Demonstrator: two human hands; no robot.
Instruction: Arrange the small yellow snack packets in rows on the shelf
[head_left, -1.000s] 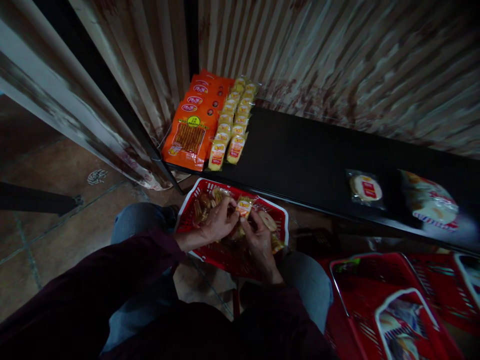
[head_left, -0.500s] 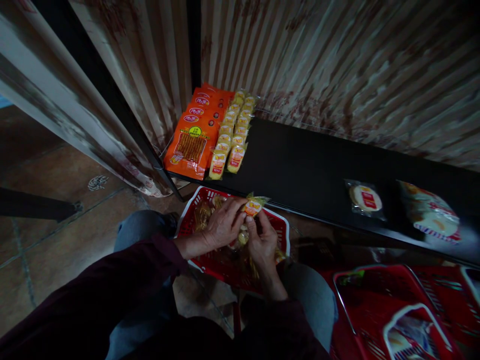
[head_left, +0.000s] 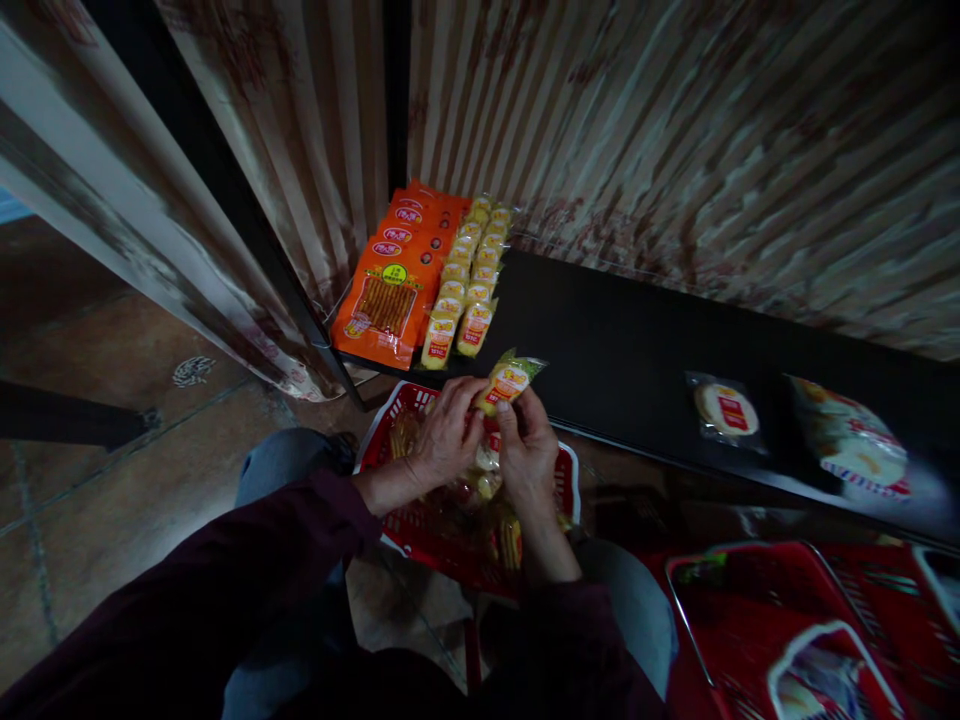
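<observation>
Between my two hands is a small wrapped snack cake (head_left: 508,383) in clear and yellow packaging with a red and white label. My left hand (head_left: 448,430) grips its left end, fingers closed. My right hand (head_left: 528,452) pinches its lower right side with thumb and fingers. Below them sits a red basket (head_left: 568,490) with a white rim, holding several wrapped snacks, partly hidden by my hands. Just beyond, on a black shelf (head_left: 592,330), two rows of similar wrapped cakes (head_left: 474,327) stand beside overlapping orange snack bags (head_left: 384,300).
Farther right on the shelf lie a round wrapped pastry (head_left: 726,410) and a larger printed bag (head_left: 851,440). More red baskets (head_left: 750,590) stand at the lower right. A striped curtain (head_left: 675,150) hangs behind the shelf, and a black post (head_left: 217,180) rises at the left.
Both hands have raised the wrapped cake slightly and tilted it, so more of its label shows. The camera view has shifted a little.
</observation>
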